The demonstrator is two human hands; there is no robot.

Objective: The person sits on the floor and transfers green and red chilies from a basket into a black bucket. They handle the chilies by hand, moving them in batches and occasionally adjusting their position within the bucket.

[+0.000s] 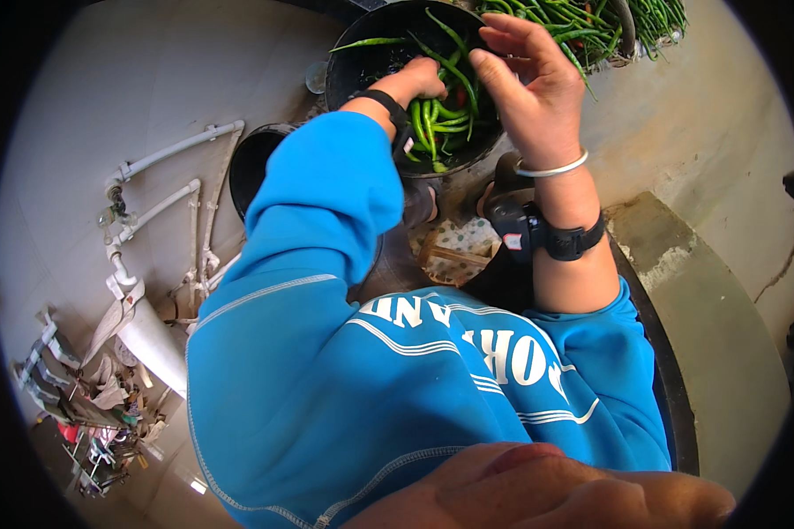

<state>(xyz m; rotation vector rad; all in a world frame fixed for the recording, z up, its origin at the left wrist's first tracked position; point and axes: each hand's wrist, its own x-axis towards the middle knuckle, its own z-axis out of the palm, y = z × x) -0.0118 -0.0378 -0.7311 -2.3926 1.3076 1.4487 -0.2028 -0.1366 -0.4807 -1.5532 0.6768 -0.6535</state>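
Observation:
My left hand (427, 78) reaches into a round black basin (364, 99), its fingers bent down among long green chili peppers (430, 125). Its fingertips are mostly hidden, so whether it grips a pepper cannot be told. Over the basin's right side, my right hand (536, 86) is raised with thumb and fingers apart and nothing visibly held. A few red peppers show among the green ones, and one long pepper lies across the basin's upper left rim.
A heap of green chili peppers (585, 30) with a curved handle stands at upper right. A dark bucket (258, 159) is beside the basin at left. White pipes (172, 149) run along the left wall. A low grey ledge (708, 330) curves past my right side.

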